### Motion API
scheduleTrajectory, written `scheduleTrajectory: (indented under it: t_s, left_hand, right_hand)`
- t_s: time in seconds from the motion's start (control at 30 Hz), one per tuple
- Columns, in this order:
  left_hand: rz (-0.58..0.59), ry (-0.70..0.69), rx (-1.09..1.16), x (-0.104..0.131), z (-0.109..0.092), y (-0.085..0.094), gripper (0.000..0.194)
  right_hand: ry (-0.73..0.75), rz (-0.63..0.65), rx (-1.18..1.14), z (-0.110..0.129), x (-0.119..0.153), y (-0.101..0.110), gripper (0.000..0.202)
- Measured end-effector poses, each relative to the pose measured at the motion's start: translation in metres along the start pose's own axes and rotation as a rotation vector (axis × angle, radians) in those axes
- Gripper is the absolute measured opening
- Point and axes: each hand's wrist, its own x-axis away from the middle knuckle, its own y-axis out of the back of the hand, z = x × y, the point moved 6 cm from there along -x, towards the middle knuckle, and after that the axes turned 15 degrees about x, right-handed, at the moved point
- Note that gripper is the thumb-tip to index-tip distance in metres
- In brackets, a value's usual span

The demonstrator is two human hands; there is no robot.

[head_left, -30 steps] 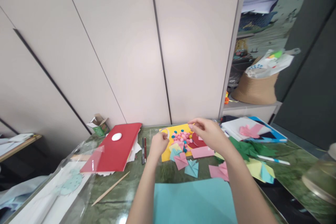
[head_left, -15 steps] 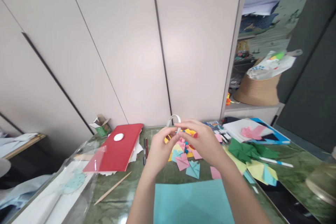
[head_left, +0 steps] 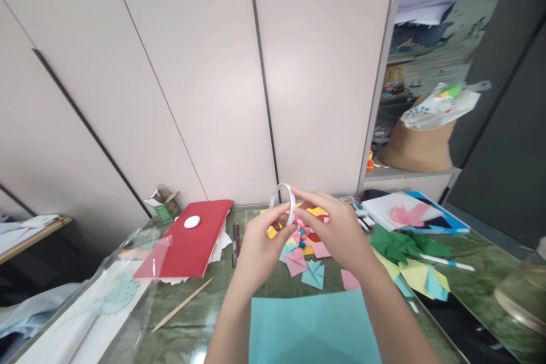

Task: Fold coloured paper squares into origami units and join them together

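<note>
White ring (head_left: 292, 206), like a narrow band or tape roll, held upright in the air over the far part of the green table (head_left: 230, 296). Left hand (head_left: 259, 244) on its lower part, thumb and fingers nearly closed on it; right hand (head_left: 336, 230) at its right side, fingertips on the band, thumb and index a bit apart. Behind and under the hands: yellow sheet (head_left: 310, 250), partly hidden, with small pink and blue balls (head_left: 302, 233) on it. Just nearer: pink folded paper (head_left: 296, 262), blue folded paper (head_left: 313, 274). Large light-blue sheet (head_left: 313, 330) lies between the forearms. Left of the hands: two slim pens (head_left: 234, 245) side by side, red folder (head_left: 191, 247) with white oval (head_left: 191, 222) on top, wooden stick (head_left: 182, 305) lying slanted, small open box (head_left: 164, 206) by the cabinet, clear plastic (head_left: 143, 290) over a white sheet. Right: green paper pieces (head_left: 389, 243), white marker (head_left: 447, 263), yellow paper (head_left: 420, 274), pink paper shape (head_left: 409, 214) on white sheets over a blue book (head_left: 456, 226). Glass container (head_left: 522, 296) at right edge, blurred.
</note>
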Motion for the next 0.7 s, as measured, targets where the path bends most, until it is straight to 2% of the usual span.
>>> scheduleTrajectory:
  t_s: [0.13, 0.33, 0.53, 0.7]
  left_hand:
    - [-0.033, 0.008, 0.032, -0.002, 0.004, -0.0004, 0.039]
    - [-0.06, -0.073, -0.053, -0.0031, 0.003, 0.0019, 0.038]
    - [-0.054, -0.097, -0.168, -0.0022, -0.0011, 0.0017, 0.039]
    - [-0.071, -0.088, -0.199, -0.0016, -0.0021, 0.0021, 0.024]
  right_hand:
    - [0.02, -0.032, 0.049, 0.0005, -0.0013, -0.0005, 0.026]
    - [0.023, -0.071, 0.006, 0.0019, -0.0013, -0.0024, 0.018]
    - [0.036, -0.076, 0.031, 0.0039, 0.0, 0.0009, 0.012]
    - [0.065, -0.13, 0.072, 0.0063, 0.0003, 0.0049, 0.011]
